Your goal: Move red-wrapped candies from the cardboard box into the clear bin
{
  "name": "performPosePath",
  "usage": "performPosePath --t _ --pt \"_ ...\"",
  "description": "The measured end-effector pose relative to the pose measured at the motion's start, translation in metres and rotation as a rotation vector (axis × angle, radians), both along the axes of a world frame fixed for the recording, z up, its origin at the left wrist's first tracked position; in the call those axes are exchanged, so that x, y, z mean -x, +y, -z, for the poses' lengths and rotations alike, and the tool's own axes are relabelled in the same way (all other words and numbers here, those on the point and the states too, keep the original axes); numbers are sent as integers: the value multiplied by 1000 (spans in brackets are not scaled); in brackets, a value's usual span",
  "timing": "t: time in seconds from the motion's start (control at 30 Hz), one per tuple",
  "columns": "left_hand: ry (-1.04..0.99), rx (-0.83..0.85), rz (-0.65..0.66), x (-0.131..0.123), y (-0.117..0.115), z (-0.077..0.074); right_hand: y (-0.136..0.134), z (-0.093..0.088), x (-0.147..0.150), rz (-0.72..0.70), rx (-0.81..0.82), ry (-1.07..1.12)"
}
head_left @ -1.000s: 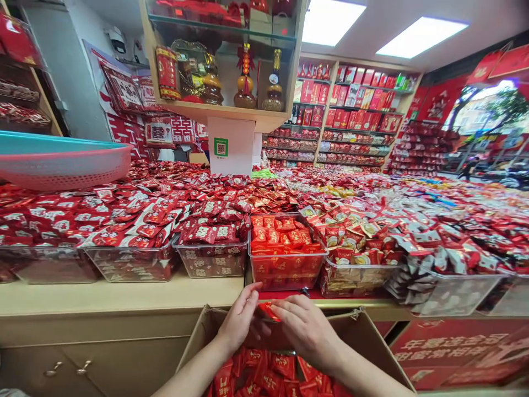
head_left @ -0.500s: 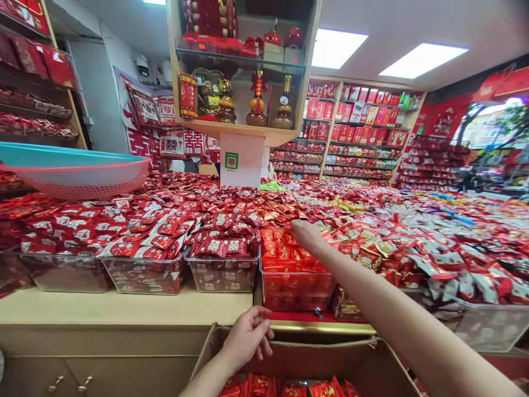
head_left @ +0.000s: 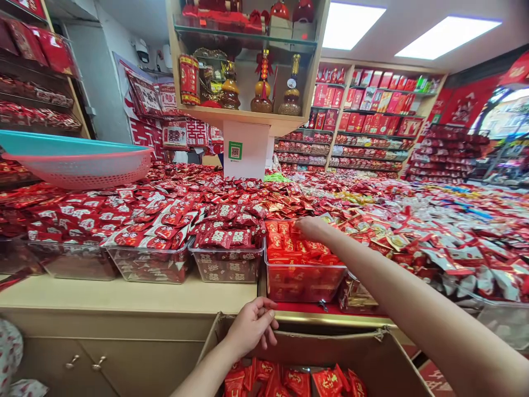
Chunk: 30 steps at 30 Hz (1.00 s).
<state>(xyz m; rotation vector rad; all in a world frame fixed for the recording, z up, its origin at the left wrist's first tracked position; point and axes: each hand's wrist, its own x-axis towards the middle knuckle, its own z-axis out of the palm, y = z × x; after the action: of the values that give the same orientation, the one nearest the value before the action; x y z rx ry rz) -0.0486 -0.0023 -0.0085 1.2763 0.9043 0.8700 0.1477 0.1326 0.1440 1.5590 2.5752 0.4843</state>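
Glossy red, gold-printed wrapped candies [head_left: 285,256] fill the clear bin [head_left: 306,267] mid-frame; the right hand [head_left: 312,227] hides its fingertips, grip untellable; lower-centre, the left hand [head_left: 252,328] curls loosely, fingers parted.

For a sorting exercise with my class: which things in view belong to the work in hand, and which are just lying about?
Work in hand:
right hand, at the clear plastic bin
left hand, at the cardboard box
gold-printed red packets in both

Just about:
pink perforated basket
teal basket
green-framed QR code
gourd-shaped bottle
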Motion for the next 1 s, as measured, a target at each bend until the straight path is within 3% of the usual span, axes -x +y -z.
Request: performPosePath --t 0.37,0.67,1.0 --pt "6 -13 -14 0 1 0 7 -5 -3 -35 28 -35" --pt "-9 -23 -16 1 0 0 4 -27 -19 102 -5 -1" --pt "7 -31 -31 0 0 2 -7 -9 -21 165 25 -42"
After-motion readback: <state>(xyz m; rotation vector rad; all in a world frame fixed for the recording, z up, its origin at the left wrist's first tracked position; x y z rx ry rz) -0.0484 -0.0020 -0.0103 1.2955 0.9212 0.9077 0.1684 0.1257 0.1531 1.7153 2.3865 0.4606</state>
